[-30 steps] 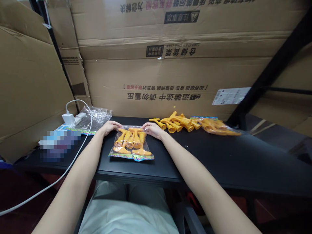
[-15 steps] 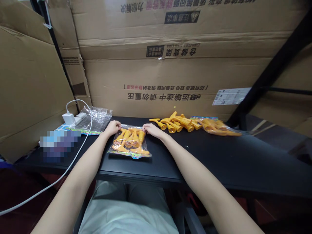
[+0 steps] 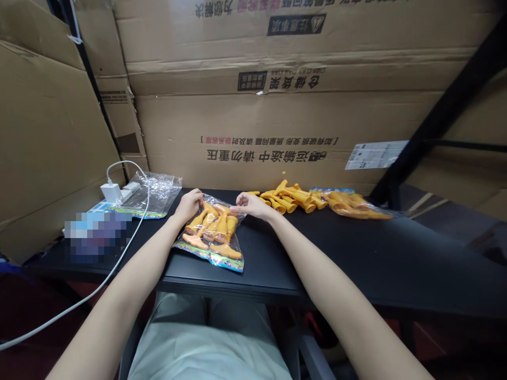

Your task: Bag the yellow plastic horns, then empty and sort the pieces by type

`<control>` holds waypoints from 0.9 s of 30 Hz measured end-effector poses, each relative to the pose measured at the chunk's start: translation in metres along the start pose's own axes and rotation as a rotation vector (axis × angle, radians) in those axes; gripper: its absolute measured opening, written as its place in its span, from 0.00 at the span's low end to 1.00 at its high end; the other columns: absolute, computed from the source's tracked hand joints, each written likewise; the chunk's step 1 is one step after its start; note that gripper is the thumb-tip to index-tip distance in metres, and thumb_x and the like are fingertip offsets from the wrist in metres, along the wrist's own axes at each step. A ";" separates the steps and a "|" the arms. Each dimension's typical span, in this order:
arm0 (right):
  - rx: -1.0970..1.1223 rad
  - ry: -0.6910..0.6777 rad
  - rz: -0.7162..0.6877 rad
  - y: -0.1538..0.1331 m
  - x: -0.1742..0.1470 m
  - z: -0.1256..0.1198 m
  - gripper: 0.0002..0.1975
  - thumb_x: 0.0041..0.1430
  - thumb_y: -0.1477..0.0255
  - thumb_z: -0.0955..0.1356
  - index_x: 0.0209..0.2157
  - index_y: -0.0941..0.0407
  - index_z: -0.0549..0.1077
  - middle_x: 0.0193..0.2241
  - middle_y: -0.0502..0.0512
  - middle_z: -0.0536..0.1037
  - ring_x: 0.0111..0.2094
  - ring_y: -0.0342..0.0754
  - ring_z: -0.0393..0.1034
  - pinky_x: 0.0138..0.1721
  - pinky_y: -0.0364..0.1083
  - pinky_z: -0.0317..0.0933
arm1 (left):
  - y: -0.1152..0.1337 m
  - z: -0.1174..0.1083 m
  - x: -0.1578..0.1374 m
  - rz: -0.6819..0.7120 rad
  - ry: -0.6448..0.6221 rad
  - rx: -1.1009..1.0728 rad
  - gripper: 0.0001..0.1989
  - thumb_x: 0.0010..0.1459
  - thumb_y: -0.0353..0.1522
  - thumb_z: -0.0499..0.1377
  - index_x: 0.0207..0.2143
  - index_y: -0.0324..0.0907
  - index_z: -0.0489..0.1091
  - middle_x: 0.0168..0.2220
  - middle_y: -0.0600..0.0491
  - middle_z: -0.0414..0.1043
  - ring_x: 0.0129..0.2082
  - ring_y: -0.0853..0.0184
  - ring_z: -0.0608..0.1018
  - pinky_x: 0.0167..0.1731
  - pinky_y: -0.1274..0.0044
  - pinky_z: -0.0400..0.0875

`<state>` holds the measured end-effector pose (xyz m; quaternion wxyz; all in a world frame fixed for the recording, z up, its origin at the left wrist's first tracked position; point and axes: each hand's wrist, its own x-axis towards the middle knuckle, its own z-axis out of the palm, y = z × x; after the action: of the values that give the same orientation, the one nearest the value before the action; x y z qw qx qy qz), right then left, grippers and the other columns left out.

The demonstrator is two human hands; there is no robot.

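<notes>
A clear plastic bag (image 3: 233, 252) with a colourful strip along its near edge holds several orange plastic pieces (image 3: 216, 227), each with a flared, cup-like end or a curved bar. My left hand (image 3: 189, 205) is closed on the bag's far left corner. At the far right corner, my right hand (image 3: 252, 206) pinches the plastic between thumb and fingers. The bag slants over the black table, its far edge between both hands. Beyond my right hand lies a pile of loose orange pieces (image 3: 293, 197).
Another filled bag (image 3: 352, 205) lies right of the pile. At the left are a clear bag (image 3: 158, 192) with a colourful strip, a white charger (image 3: 111, 191) and its cable (image 3: 137, 240). Cardboard (image 3: 253, 119) walls stand behind and left of the black table (image 3: 336, 258).
The bag's far edge has risen and its near strip has come closer and turned more into view. Both hands have lifted slightly, and the right has shifted a little rightward.
</notes>
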<state>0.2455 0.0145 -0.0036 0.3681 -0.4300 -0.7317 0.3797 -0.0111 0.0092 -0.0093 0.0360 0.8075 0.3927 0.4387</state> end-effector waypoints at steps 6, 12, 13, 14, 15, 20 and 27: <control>0.082 -0.356 0.183 -0.015 -0.013 -0.006 0.25 0.39 0.54 0.74 0.31 0.60 0.72 0.21 0.46 0.70 0.21 0.37 0.60 0.24 0.40 0.54 | 0.011 0.014 0.001 0.087 0.127 -0.199 0.14 0.53 0.21 0.49 0.17 0.41 0.62 0.24 0.57 0.64 0.24 0.74 0.70 0.29 0.81 0.64; 0.225 -0.409 0.232 -0.020 -0.017 -0.001 0.26 0.40 0.55 0.75 0.36 0.60 0.76 0.31 0.54 0.78 0.31 0.44 0.70 0.34 0.42 0.63 | 0.014 0.016 0.000 0.046 0.155 -0.200 0.14 0.53 0.21 0.49 0.17 0.41 0.62 0.24 0.57 0.64 0.24 0.74 0.70 0.29 0.81 0.66; 0.264 -0.431 0.246 -0.020 -0.016 0.001 0.25 0.40 0.56 0.75 0.36 0.60 0.76 0.32 0.55 0.78 0.33 0.45 0.71 0.35 0.43 0.64 | 0.015 0.015 0.000 0.039 0.163 -0.195 0.14 0.53 0.20 0.49 0.17 0.41 0.62 0.25 0.57 0.64 0.25 0.74 0.71 0.30 0.81 0.66; 0.307 -0.459 0.262 -0.020 -0.016 0.003 0.25 0.41 0.57 0.76 0.36 0.60 0.76 0.34 0.55 0.79 0.34 0.45 0.72 0.38 0.43 0.65 | 0.015 0.014 0.000 0.032 0.170 -0.192 0.14 0.52 0.19 0.49 0.17 0.41 0.62 0.25 0.56 0.64 0.26 0.73 0.71 0.31 0.81 0.66; 0.352 -0.485 0.278 -0.020 -0.016 0.005 0.24 0.41 0.58 0.76 0.37 0.60 0.77 0.36 0.56 0.79 0.36 0.46 0.72 0.40 0.44 0.66 | 0.015 0.013 0.001 0.026 0.176 -0.190 0.14 0.51 0.19 0.48 0.17 0.41 0.62 0.25 0.56 0.64 0.27 0.73 0.72 0.31 0.80 0.67; 0.510 -0.510 0.348 -0.024 -0.017 0.011 0.22 0.44 0.64 0.76 0.41 0.60 0.76 0.40 0.58 0.79 0.38 0.47 0.74 0.41 0.44 0.69 | 0.011 0.010 0.003 0.019 0.129 -0.144 0.14 0.49 0.18 0.48 0.17 0.41 0.63 0.26 0.55 0.65 0.30 0.71 0.73 0.34 0.79 0.68; 0.599 -0.289 0.303 -0.027 -0.018 0.004 0.17 0.47 0.71 0.74 0.41 0.61 0.76 0.39 0.59 0.79 0.37 0.47 0.75 0.38 0.43 0.70 | -0.009 0.004 0.004 -0.085 0.160 -0.065 0.11 0.52 0.21 0.50 0.28 0.41 0.69 0.37 0.51 0.69 0.35 0.70 0.74 0.38 0.77 0.70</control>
<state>0.2393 -0.0122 0.0142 0.3100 -0.3486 -0.5606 0.6842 -0.0122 0.0188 -0.0127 0.0494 0.7507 0.4137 0.5127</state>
